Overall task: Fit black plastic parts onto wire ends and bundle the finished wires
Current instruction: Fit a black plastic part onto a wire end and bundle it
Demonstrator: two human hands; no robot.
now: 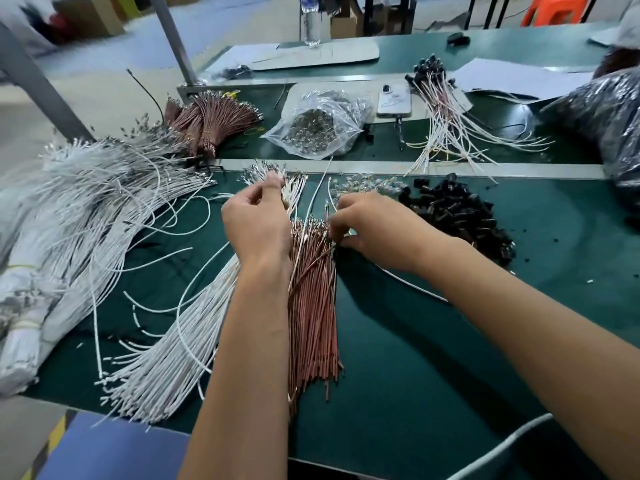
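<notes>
A worker's left hand (pixel 258 220) pinches the terminal ends of a bunch of white wires (pixel 166 368) fanned across a green worktop (pixel 433 358), while the right hand (pixel 367 230) curls its fingers at the tips of a bundle of copper-coloured wires (pixel 311 317) lying between the two forearms; it appears to pinch one wire end, though the grip is partly hidden. A heap of black plastic parts (pixel 457 213) sits just right of the right hand, beside a small pile of clear pieces (pixel 360 185). Farther back, wires already capped in black (pixel 440 109) lie spread near a phone (pixel 394 100) and a clear bag of metal fittings (pixel 318 129). Tied brown bundles (pixel 211 123) rest at left rear.
</notes>
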